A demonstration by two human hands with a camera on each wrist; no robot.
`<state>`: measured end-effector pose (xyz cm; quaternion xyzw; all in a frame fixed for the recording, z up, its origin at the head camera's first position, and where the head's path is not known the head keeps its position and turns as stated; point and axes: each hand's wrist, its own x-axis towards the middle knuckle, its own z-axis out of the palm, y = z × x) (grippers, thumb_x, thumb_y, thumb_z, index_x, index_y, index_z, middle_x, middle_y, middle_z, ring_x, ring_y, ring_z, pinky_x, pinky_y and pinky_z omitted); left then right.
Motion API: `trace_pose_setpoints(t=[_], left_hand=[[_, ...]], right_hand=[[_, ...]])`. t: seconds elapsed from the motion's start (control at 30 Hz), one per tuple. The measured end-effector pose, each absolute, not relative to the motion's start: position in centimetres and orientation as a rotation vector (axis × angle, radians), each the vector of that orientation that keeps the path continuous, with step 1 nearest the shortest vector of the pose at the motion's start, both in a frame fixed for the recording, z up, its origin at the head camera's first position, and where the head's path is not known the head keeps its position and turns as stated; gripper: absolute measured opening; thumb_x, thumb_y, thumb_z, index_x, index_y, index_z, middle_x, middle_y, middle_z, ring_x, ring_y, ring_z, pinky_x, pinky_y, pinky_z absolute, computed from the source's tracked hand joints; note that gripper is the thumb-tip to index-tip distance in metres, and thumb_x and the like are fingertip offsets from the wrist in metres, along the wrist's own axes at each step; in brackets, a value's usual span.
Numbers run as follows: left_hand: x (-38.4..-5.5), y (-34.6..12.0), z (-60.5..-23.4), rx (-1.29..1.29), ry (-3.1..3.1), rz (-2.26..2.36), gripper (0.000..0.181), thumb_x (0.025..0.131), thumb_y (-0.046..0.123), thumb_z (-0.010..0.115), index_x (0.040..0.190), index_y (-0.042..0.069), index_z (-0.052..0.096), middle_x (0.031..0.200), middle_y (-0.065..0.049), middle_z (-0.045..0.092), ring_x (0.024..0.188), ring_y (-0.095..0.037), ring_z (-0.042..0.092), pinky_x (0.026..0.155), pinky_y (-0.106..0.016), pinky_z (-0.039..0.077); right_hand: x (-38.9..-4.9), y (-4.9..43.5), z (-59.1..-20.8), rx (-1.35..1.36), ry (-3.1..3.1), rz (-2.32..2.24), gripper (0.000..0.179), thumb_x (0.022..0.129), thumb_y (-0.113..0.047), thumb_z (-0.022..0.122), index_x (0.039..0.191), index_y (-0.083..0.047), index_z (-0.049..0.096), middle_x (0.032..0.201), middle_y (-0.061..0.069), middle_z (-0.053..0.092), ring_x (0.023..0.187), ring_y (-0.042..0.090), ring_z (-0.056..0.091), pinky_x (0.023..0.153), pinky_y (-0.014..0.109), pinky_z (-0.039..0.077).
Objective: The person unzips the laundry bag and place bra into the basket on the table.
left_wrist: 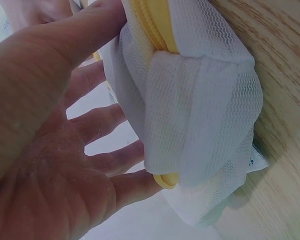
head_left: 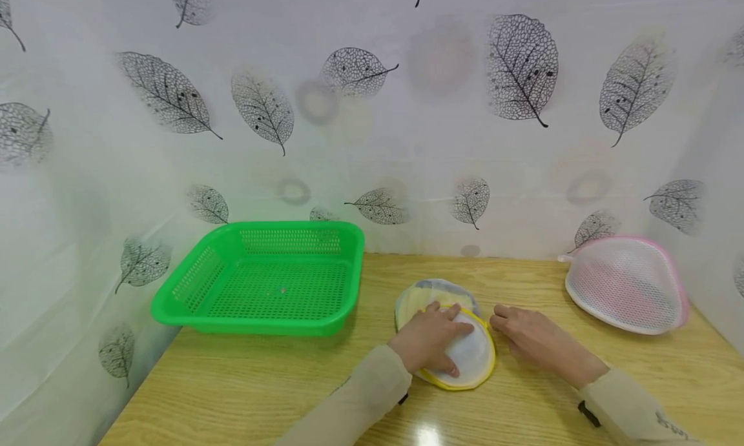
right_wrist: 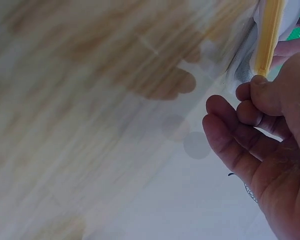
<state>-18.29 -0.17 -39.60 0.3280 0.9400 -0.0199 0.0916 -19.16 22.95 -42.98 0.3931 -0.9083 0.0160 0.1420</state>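
A round white mesh laundry bag (head_left: 472, 352) with a yellow zippered rim lies over a second pale bag (head_left: 427, 291) on the wooden table. My left hand (head_left: 433, 339) rests on the yellow-rimmed bag with its fingers spread. In the left wrist view, the thumb and fingertips touch the folded white mesh (left_wrist: 195, 110). At the bag's right edge, my right hand (head_left: 537, 339) pinches the end of the yellow zipper (right_wrist: 269, 37) between thumb and index finger. The other fingers (right_wrist: 230, 132) of that hand are bent; a small zipper pull, if any, is hidden.
A green perforated plastic basket (head_left: 334, 323) stands at the back left. Toward the back right lies a white mesh bag with pink trim (head_left: 628, 284). A leaf-patterned curtain (head_left: 407, 142) hangs behind the wooden table (head_left: 244, 394).
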Motion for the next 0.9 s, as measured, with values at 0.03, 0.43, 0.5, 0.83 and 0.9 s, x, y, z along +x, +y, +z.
trace_pose_setpoints(t=[0.03, 0.43, 0.5, 0.83, 0.9], left_hand=[[-18.30, -0.17, -39.61, 0.975, 2.793, -0.062, 0.077, 0.076, 0.052, 0.086, 0.146, 0.041, 0.054, 0.163, 0.004, 0.041, 0.146, -0.030, 0.044, 0.110, -0.043, 0.048], [-18.28, -0.15, -39.66, 0.973, 2.794, -0.039, 0.077, 0.076, 0.051, 0.086, 0.146, 0.040, 0.054, 0.163, 0.003, 0.041, 0.146, -0.033, 0.043, 0.111, -0.046, 0.047], [-18.28, -0.15, -39.70, 0.975, 2.793, -0.030, 0.077, 0.077, 0.051, 0.086, 0.146, 0.039, 0.055, 0.163, 0.002, 0.041, 0.147, -0.033, 0.043, 0.111, -0.046, 0.047], [-18.35, -0.18, -39.80, 0.966, 2.797, -0.018, 0.078, 0.075, 0.052, 0.087, 0.145, 0.040, 0.055, 0.163, 0.004, 0.041, 0.146, -0.031, 0.043, 0.111, -0.045, 0.047], [-18.36, -0.18, -39.82, 0.966, 2.801, -0.012, 0.077, 0.075, 0.051, 0.087, 0.144, 0.040, 0.056, 0.163, 0.005, 0.041, 0.144, -0.030, 0.044, 0.110, -0.043, 0.048]], right_hand=[[-19.16, 22.94, -42.98, 1.134, -2.624, 0.049, 0.030, 0.072, 0.008, 0.075, 0.082, -0.014, 0.058, 0.078, -0.009, 0.043, 0.064, 0.002, 0.036, 0.052, 0.022, 0.038], [-19.10, 23.00, -43.15, 1.126, -2.622, 0.070, 0.032, 0.069, 0.009, 0.076, 0.080, -0.014, 0.057, 0.077, -0.009, 0.043, 0.064, 0.002, 0.037, 0.052, 0.023, 0.039], [-19.09, 22.99, -43.17, 1.124, -2.624, 0.080, 0.032, 0.067, 0.009, 0.075, 0.079, -0.014, 0.056, 0.076, -0.008, 0.043, 0.063, 0.003, 0.037, 0.052, 0.024, 0.038], [-18.98, 22.86, -42.96, 1.120, -2.650, 0.074, 0.033, 0.067, 0.009, 0.075, 0.079, -0.015, 0.056, 0.077, -0.010, 0.042, 0.063, 0.003, 0.038, 0.052, 0.025, 0.039], [-18.93, 22.88, -42.95, 1.119, -2.655, 0.068, 0.033, 0.067, 0.009, 0.076, 0.080, -0.015, 0.056, 0.077, -0.010, 0.042, 0.063, 0.003, 0.038, 0.052, 0.024, 0.038]])
